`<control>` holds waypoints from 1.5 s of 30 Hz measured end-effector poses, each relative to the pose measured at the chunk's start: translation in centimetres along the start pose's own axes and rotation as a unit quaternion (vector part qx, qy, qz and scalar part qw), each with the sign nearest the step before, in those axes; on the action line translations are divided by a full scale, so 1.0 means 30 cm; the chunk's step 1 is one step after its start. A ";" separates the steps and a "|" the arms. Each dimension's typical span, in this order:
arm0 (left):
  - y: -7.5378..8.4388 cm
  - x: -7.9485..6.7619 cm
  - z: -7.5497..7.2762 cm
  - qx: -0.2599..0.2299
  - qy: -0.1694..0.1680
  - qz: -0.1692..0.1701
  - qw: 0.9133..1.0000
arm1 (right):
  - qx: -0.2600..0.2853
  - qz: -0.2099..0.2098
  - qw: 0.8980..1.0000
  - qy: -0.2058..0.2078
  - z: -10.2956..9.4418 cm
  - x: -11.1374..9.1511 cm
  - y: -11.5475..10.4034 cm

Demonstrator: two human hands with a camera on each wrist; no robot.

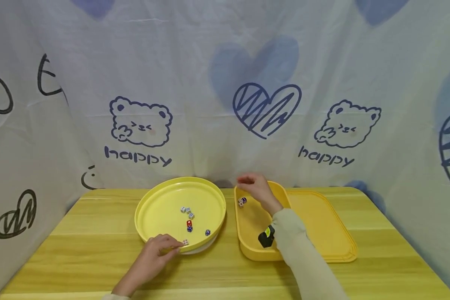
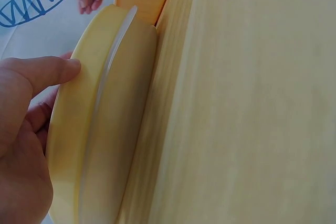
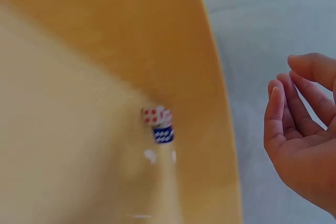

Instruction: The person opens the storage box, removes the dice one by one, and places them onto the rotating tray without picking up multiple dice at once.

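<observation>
Loose and seemingly holding nothing, the right hand [image 1: 260,192] hangs by the far edge of the orange box [image 1: 258,254], near a few dice [image 1: 241,202] inside it. The left hand [image 1: 153,255] is at the near rim of the yellow round tray [image 1: 159,214], its fingertips by a die [image 1: 185,242]; whether it pinches the die or the rim, I cannot tell. Six other dice [image 1: 191,216] lie farther in. As the tray stands on a pale base [image 1: 201,249], a hard push at its rim might tip it and make the dice slide.
</observation>
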State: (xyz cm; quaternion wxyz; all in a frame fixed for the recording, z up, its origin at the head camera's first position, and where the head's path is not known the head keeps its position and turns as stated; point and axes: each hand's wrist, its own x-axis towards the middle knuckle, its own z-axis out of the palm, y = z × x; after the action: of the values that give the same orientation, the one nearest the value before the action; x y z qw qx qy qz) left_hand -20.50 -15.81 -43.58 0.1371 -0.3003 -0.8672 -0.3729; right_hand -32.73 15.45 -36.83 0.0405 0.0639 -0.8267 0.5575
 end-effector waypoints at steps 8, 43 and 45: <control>0.001 0.008 0.006 -0.001 -0.005 -0.008 1.000 | -0.020 0.041 0.999 0.017 -0.016 0.034 0.095; 0.002 0.005 -0.003 0.002 -0.011 -0.019 1.000 | -0.092 0.075 0.993 0.003 0.050 0.018 0.243; 0.001 0.003 -0.003 0.004 -0.009 -0.019 1.000 | -0.108 0.070 0.992 0.004 0.053 0.019 0.244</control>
State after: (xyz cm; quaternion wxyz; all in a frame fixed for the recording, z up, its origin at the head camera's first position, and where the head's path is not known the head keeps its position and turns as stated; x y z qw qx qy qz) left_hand -20.54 -15.83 -43.46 0.1235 -0.2868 -0.8751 -0.3697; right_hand -34.38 16.65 -44.06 0.0118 -0.0010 -0.8846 0.4662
